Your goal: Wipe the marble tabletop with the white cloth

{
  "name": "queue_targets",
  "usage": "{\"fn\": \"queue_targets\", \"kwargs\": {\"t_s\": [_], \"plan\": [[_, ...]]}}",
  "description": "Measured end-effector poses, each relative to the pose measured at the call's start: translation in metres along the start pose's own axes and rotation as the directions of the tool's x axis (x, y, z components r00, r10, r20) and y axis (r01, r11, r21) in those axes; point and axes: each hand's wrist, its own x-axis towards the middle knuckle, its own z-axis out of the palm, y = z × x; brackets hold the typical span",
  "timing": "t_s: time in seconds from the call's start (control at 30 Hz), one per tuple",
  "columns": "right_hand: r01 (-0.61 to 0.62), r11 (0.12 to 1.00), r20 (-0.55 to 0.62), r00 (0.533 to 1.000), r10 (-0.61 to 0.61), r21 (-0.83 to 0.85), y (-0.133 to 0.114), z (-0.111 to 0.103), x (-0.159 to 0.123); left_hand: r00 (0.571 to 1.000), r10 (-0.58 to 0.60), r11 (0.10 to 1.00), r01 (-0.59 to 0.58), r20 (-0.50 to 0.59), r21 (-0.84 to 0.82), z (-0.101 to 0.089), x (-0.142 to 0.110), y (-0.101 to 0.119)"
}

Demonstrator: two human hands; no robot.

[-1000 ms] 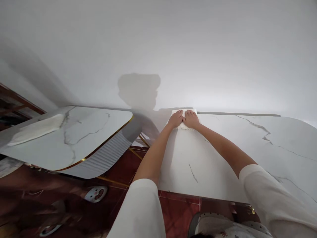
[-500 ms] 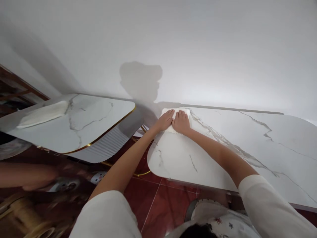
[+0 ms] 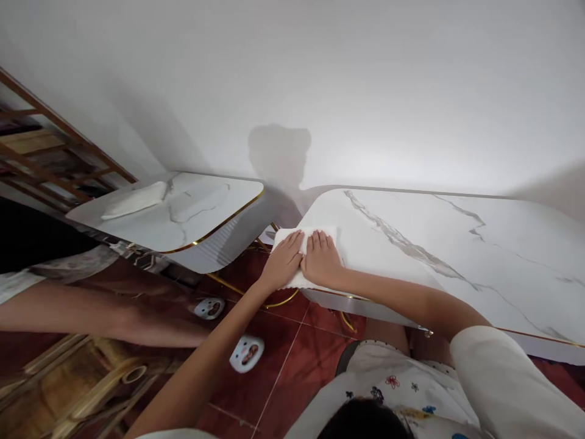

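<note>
My left hand (image 3: 284, 261) and my right hand (image 3: 321, 259) lie side by side, fingers outstretched, on a white cloth (image 3: 298, 280). Both palms press the cloth flat onto the rounded near-left corner of a white, grey-veined marble-look table (image 3: 516, 262). The thumbs meet or nearly meet between the hands. Part of the cloth reaches the table's edge, and its middle is hidden under my palms.
To the left stands a similar gold-edged table (image 3: 201, 204) bearing another folded white cloth (image 3: 137, 200). Another person's leg (image 3: 105, 311) extends in from the left, above a wooden stool-like piece (image 3: 86, 378). A white wall (image 3: 388, 91) rises behind both tables.
My hands and the cloth have moved from the table's far-left side toward me, to its near-left corner. The view has shifted, showing more of the left side and the other person's leg.
</note>
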Motion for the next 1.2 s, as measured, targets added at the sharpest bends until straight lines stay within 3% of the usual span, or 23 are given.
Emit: {"fn": "queue_targets", "kwargs": {"t_s": [0.17, 0.37, 0.53, 0.73, 0.93, 1.2], "plan": [[0.02, 1.0, -0.007, 1.0, -0.021, -0.019, 0.029, -0.014, -0.028, 1.0, -0.021, 0.999, 0.021, -0.006, 0.029, 0.007, 0.006, 0.042], [-0.028, 0.999, 0.031, 0.999, 0.029, -0.044, 0.074, -0.019, -0.009, 0.999, -0.036, 0.998, 0.036, 0.002, -0.044, 0.01, 0.06, 0.062], [-0.065, 0.996, 0.051, 0.996, 0.068, -0.057, 0.108, -0.015, 0.028, 0.996, -0.076, 0.979, 0.065, -0.054, -0.193, 0.016, 0.11, 0.055], [-0.225, 0.973, 0.037, 0.973, 0.227, -0.042, 0.137, -0.008, 0.078, 0.996, -0.05, 0.964, 0.029, -0.072, -0.264, 0.028, 0.166, 0.038], [-0.237, 0.967, -0.078, 0.97, 0.23, -0.095, 0.163, 0.008, 0.112, 0.995, -0.004, 0.974, -0.019, -0.1, -0.228, 0.038, 0.214, 0.023], [-0.256, 0.964, -0.012, 0.967, 0.256, -0.077, 0.207, 0.01, 0.153, 0.997, -0.013, 0.991, 0.003, -0.072, -0.133, 0.053, 0.27, 0.017]]}}
